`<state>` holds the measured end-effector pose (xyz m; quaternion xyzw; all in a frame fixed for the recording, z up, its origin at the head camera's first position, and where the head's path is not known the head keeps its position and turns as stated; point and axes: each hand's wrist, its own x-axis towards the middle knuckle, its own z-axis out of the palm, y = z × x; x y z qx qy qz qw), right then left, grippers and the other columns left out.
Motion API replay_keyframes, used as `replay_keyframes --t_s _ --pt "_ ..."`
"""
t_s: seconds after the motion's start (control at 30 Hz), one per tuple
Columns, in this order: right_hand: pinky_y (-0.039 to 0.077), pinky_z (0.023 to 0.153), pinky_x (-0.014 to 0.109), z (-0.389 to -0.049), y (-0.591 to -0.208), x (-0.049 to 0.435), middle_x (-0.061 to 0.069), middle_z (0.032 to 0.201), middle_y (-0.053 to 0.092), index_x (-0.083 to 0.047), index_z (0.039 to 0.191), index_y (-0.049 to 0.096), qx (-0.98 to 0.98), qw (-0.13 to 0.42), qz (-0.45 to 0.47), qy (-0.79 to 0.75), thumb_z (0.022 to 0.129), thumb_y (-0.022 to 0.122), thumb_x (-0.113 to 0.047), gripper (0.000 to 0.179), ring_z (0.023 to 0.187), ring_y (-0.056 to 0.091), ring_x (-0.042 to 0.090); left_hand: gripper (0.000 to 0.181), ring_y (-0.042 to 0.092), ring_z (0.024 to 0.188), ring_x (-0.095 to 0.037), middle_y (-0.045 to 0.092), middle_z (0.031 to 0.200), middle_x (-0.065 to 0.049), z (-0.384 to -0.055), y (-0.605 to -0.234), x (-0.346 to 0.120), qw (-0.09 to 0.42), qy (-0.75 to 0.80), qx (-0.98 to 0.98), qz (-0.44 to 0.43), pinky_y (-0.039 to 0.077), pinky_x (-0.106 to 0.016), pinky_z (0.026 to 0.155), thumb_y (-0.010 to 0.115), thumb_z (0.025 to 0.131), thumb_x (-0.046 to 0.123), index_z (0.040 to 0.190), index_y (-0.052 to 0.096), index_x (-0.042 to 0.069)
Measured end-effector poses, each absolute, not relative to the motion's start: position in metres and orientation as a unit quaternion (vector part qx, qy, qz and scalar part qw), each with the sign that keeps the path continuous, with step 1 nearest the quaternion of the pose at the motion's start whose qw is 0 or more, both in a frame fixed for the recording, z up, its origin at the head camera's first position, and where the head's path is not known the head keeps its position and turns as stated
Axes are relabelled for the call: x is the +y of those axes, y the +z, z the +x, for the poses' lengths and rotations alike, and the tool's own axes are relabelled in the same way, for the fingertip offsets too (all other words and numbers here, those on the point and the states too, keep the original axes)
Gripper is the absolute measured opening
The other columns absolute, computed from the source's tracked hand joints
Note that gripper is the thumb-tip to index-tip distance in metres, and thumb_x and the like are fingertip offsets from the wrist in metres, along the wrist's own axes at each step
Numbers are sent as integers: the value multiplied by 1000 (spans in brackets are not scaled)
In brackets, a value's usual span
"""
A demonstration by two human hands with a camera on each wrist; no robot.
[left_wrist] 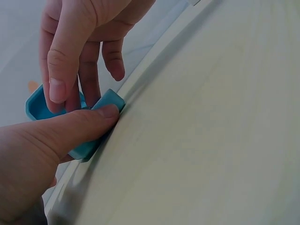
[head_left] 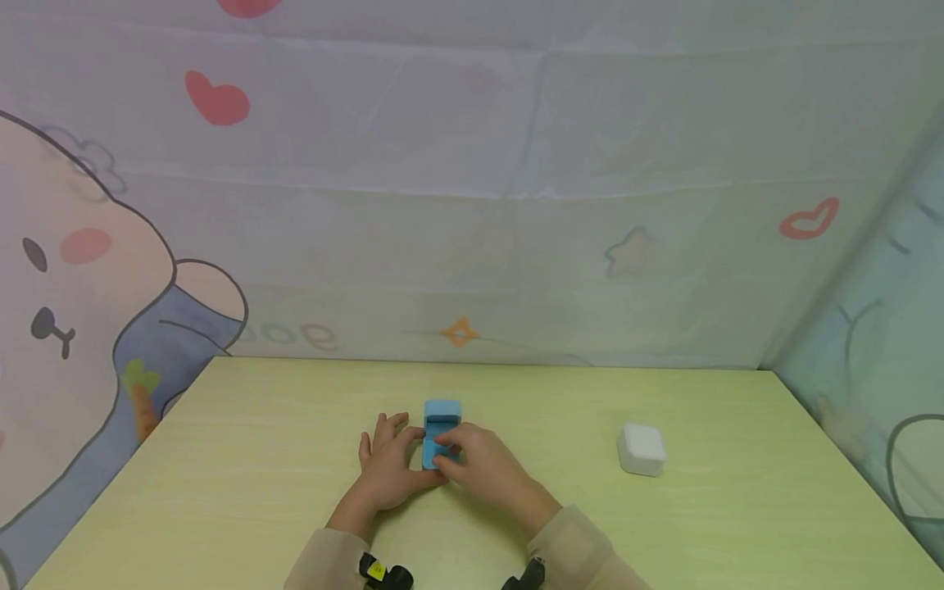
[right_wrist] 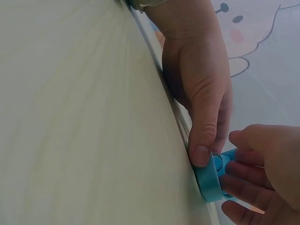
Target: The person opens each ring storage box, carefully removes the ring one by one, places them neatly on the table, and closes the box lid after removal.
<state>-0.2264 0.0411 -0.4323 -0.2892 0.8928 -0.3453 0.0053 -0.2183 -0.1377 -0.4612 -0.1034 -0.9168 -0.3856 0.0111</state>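
Observation:
A small light-blue ring box (head_left: 441, 452) stands on the table with its lid (head_left: 442, 410) raised at the back. My left hand (head_left: 388, 474) grips its base, the thumb lying along the front wall and fingers at the left side. In the right wrist view, a thin dark ring (right_wrist: 219, 162) shows upright inside the box. The fingers of my right hand (head_left: 487, 469) reach over the box's opening, spread, with a gap between thumb and forefinger. In the left wrist view, those right fingers (left_wrist: 57, 90) partly cover the inside of the box.
A white rounded cube-shaped box (head_left: 642, 449) sits on the right side of the light wooden table (head_left: 251, 459). Behind the table hangs a printed cloth (head_left: 472, 164), and another cloth panel (head_left: 892, 328) borders the right side.

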Motion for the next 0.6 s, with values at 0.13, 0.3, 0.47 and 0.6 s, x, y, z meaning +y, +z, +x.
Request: replay_keyframes --t_s 0.13,0.3,0.47,0.6 --pt "53 79 26 -227 -433 40 9 111 67 -3 115 66 896 7 -289 -336 89 65 -20 31 94 64 18 63 -2 142 -49 24 150 -23 -219 -461 -138 13 -386 -916 -103 -9 -68 107 79 73 43 119 57 6" --pt "53 85 30 -227 -434 39 9 110 67 -3 113 68 901 -1 -297 -317 89 65 -17 28 100 64 20 64 -2 142 -49 23 150 -22 -220 -463 -138 16 -385 -917 -102 -9 -67 107 79 71 45 117 57 7" --pt "53 88 31 -227 -434 38 8 107 68 -4 108 70 906 -10 -301 -296 90 63 -15 22 101 64 20 66 -2 142 -48 24 150 -22 -221 -464 -139 18 -383 -918 -100 -9 -67 107 80 70 47 118 57 7" --pt "53 86 31 -226 -434 37 8 104 68 -3 105 71 907 -17 -304 -290 90 62 -11 19 99 64 20 66 -1 142 -49 25 150 -22 -221 -464 -139 23 -383 -918 -101 -8 -68 107 80 69 47 117 57 7"
